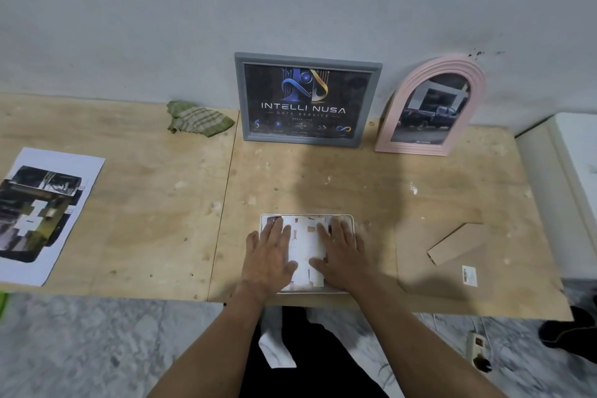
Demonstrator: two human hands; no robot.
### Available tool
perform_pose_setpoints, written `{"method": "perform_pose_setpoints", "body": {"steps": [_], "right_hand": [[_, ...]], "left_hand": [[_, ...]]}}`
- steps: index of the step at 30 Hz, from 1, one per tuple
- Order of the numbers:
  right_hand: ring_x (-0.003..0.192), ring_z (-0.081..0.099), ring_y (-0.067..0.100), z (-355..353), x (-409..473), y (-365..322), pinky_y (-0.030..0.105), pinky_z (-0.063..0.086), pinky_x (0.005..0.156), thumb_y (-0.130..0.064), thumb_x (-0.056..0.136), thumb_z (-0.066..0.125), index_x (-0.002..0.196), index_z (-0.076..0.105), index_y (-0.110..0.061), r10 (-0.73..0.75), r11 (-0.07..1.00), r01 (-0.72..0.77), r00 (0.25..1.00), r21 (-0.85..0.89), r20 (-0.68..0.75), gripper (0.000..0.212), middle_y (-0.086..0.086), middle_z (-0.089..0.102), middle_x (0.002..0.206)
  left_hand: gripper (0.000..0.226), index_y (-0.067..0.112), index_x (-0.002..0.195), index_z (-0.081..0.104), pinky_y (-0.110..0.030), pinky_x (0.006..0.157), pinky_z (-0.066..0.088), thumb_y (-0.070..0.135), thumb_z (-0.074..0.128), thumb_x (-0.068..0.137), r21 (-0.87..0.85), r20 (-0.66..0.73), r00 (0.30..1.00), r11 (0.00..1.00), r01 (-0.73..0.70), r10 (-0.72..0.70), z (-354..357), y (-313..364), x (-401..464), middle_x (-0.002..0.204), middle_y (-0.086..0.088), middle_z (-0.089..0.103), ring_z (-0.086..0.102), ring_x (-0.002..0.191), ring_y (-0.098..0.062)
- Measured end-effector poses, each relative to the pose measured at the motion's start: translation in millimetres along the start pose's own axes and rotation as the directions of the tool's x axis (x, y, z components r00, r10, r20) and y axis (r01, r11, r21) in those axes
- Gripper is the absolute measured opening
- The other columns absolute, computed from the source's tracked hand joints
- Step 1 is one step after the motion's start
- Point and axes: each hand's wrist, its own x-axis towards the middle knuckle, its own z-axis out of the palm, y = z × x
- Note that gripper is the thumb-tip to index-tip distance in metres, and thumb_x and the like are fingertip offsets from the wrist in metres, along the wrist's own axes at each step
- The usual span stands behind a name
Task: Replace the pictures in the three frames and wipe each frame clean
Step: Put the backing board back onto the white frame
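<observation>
The head view looks down at a light brown wooden table [145,220] that stands against a grey wall [161,10].

Near the front edge of the table lies a small white rectangular frame [307,216], flat on the wood. A white paper picture [305,245] lies inside it, with its white side up. Both hands are on this paper. The left hand [269,257] lies flat on the left part, with the fingers straight and spread a little. The right hand [339,255] lies flat on the right part in the same way. The hands press down on the paper, and neither one has its fingers curled round anything.

At the back of the table, a grey rectangular frame [240,97] leans upright on the wall. It holds a dark picture with the words "INTELLI NUSA". Just to the right of it stands a pink arch-shaped frame [478,87], which also leans on the wall. It holds a picture of a dark truck.

To the left of the grey frame lies a crumpled green checked cloth [198,119], close to the wall.

At the far left of the table lies a big white sheet of paper with dark printed pictures [42,216].

To the right of the hands lies a flat brown cardboard backing board [429,271]. It has a fold-out stand and a small white sticker on it.

Under the table is a grey marble floor [80,349]. A white power strip [478,349] lies on it at the right.
</observation>
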Motion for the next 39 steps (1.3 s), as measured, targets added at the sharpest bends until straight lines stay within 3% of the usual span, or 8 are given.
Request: {"method": "perform_pose_setpoints", "body": {"steps": [6, 12, 17, 21, 25, 29, 34, 39], "right_hand": [[0.148, 0.002, 0.027, 4, 7, -2, 0.051, 0.011, 0.113, -0.063, 0.089, 0.039, 0.153, 0.004, -0.029, 0.008, 0.999, -0.013, 0.995, -0.048, -0.102, 0.08, 0.004, 0.001, 0.162], [0.145, 0.01, 0.028, 1, 14, -8, 0.05, 0.01, 0.115, -0.06, 0.093, 0.035, 0.153, 0.01, -0.027, 0.036, 0.998, -0.043, 0.988, -0.044, -0.147, 0.073, 0.005, 0.013, 0.159], [0.146, 0.006, 0.03, -3, 13, -12, 0.053, 0.007, 0.116, -0.058, 0.092, 0.041, 0.152, 0.012, -0.026, 0.048, 0.998, -0.052, 0.987, -0.029, -0.151, 0.074, 0.005, 0.012, 0.157], [0.148, 0.001, 0.029, -1, -3, -12, 0.05, 0.007, 0.117, -0.053, 0.095, 0.043, 0.153, 0.01, -0.024, 0.076, 0.997, -0.074, 0.983, 0.018, -0.168, 0.073, 0.008, 0.004, 0.16], [0.145, 0.014, 0.028, 0, -26, -5, 0.047, 0.016, 0.114, -0.049, 0.096, 0.042, 0.151, 0.019, -0.025, 0.11, 0.989, -0.086, 0.97, 0.117, -0.217, 0.064, 0.01, 0.015, 0.158], [0.134, 0.031, 0.031, 4, -46, 21, 0.045, 0.026, 0.107, -0.057, 0.093, 0.045, 0.146, 0.032, -0.025, 0.267, 0.907, -0.155, 0.931, 0.391, -0.25, 0.063, 0.008, 0.034, 0.145], [0.125, 0.043, 0.034, -6, -71, 89, 0.042, 0.036, 0.099, -0.03, 0.094, 0.052, 0.139, 0.044, -0.017, 0.453, 0.822, -0.283, 0.85, 0.495, -0.267, 0.047, 0.011, 0.044, 0.136], [0.116, 0.047, 0.035, 2, -81, 190, 0.039, 0.041, 0.089, -0.026, 0.093, 0.046, 0.127, 0.053, -0.01, 0.617, 0.721, -0.485, 0.774, 0.494, -0.141, 0.038, 0.015, 0.048, 0.132]], "left_hand": [[0.083, 0.013, 0.135, 0.056, -0.049, 0.086, 0.045, 0.066, 0.061, 0.072, 0.06, -0.113, 0.993, 0.998, -0.003, 0.009, 6, -5, 15, 0.138, -0.005, 0.055, 0.053, 0.123, -0.027], [0.075, 0.019, 0.148, 0.034, -0.05, 0.105, 0.026, 0.065, 0.045, 0.09, 0.028, -0.073, 0.997, 0.999, 0.039, -0.037, -2, 3, 27, 0.152, -0.002, 0.034, 0.032, 0.138, -0.028], [0.079, 0.014, 0.151, 0.028, -0.049, 0.105, 0.028, 0.063, 0.046, 0.091, 0.036, -0.09, 0.995, 0.998, 0.055, -0.051, 1, 6, 17, 0.149, -0.006, 0.032, 0.033, 0.135, -0.028], [0.073, 0.012, 0.141, 0.048, -0.051, 0.1, 0.035, 0.051, 0.069, 0.083, -0.083, -0.18, 0.983, 0.996, 0.014, -0.028, 1, 6, 8, 0.14, -0.011, 0.047, 0.046, 0.126, -0.033], [0.062, 0.01, 0.124, 0.063, -0.047, 0.088, 0.038, 0.042, 0.081, 0.074, -0.065, -0.229, 0.973, 0.997, -0.042, 0.026, -6, 16, 6, 0.12, -0.011, 0.062, 0.059, 0.104, -0.035], [0.052, 0.007, 0.135, 0.055, -0.048, 0.1, 0.033, 0.032, 0.066, 0.09, -0.223, -0.196, 0.979, 0.97, -0.098, 0.054, -20, 51, 8, 0.131, -0.014, 0.054, 0.052, 0.118, -0.038], [0.043, 0.008, 0.137, 0.051, -0.041, 0.102, 0.039, 0.022, 0.053, 0.097, -0.457, -0.095, 0.989, 0.877, -0.146, 0.115, -30, 118, 14, 0.134, -0.012, 0.05, 0.047, 0.124, -0.032], [0.031, 0.011, 0.123, 0.06, -0.032, 0.092, 0.045, 0.016, 0.049, 0.095, -0.617, 0.102, 0.995, 0.784, 0.068, -0.005, -25, 185, 26, 0.121, -0.006, 0.061, 0.058, 0.112, -0.025]]}}
